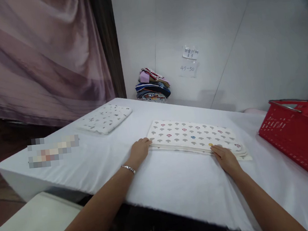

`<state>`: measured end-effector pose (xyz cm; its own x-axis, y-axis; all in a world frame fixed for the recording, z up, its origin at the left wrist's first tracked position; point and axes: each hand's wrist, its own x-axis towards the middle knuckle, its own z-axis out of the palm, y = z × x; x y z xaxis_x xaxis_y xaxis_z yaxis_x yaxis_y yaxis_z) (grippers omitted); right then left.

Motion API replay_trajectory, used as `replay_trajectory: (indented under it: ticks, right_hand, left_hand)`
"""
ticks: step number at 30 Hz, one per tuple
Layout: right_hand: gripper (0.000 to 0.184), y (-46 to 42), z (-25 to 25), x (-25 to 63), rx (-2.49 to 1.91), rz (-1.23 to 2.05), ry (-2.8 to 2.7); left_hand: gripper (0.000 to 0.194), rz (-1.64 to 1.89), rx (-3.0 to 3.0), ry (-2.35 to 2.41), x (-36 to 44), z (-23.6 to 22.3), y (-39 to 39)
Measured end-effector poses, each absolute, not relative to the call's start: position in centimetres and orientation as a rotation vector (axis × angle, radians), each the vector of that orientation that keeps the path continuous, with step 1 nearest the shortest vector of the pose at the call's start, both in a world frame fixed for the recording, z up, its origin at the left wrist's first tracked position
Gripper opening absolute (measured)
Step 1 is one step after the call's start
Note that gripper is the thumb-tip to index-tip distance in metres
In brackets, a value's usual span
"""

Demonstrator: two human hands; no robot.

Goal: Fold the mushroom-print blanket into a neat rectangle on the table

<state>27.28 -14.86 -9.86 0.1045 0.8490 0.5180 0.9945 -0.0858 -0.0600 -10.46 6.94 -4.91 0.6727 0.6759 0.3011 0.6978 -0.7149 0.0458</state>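
Note:
A folded white cloth [191,135] printed with grey mushrooms and a few red, blue and yellow ones lies flat on the white-covered table, its layers showing along the near edge. My left hand [141,148], with a silver bracelet at the wrist, is closed on the cloth's near left corner. Farther right along the same edge, my right hand [225,159] has its fingers over the top layer and pinches the border. The fingers' undersides are hidden in both hands. At the table's far left lies a second folded white cloth [106,118] with a small dark print.
A red plastic basket [295,142] with metal handles stands on the table's right side. Behind the far edge rises a pile of folded fabrics [153,88] against the wall. A blurred-out item [54,150] lies left. Below is a white surface [41,220]; a pink curtain [41,50] hangs behind.

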Motion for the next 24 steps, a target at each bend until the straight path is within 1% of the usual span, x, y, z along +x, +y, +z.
replay_trajectory:
  ticks: [5, 12, 15, 18, 21, 24]
  right_hand:
    - [0.035, -14.8, -10.6, 27.9, -1.998, -0.471, -1.801]
    - [0.033, -14.6, -10.9, 27.9, -1.998, -0.435, -1.793]
    - [0.033, -14.7, -10.2, 27.3, -2.003, -0.423, -1.791]
    - [0.033, -14.8, -9.4, 26.6, -2.023, -0.419, -1.789]
    - [0.032, -14.6, -8.7, 26.0, -2.037, -0.433, -1.83]
    - [0.031, -14.1, -8.2, 25.4, -2.013, -0.452, -1.907]
  left_hand:
    - [0.036, -0.465, -2.809, -1.205, -10.6, -5.6, 7.1]
    - [0.035, -0.546, -2.824, -1.214, -10.9, -6.6, 8.1]
    - [0.036, -0.509, -2.812, -1.181, -10.9, -5.6, 7.6]
    - [0.036, -0.487, -2.772, -1.093, -10.6, -3.7, 6.2]
    - [0.034, -0.497, -2.755, -0.957, -9.5, -1.9, 4.7]
    - [0.033, -0.466, -2.795, -0.779, -7.9, -1.3, 3.8]
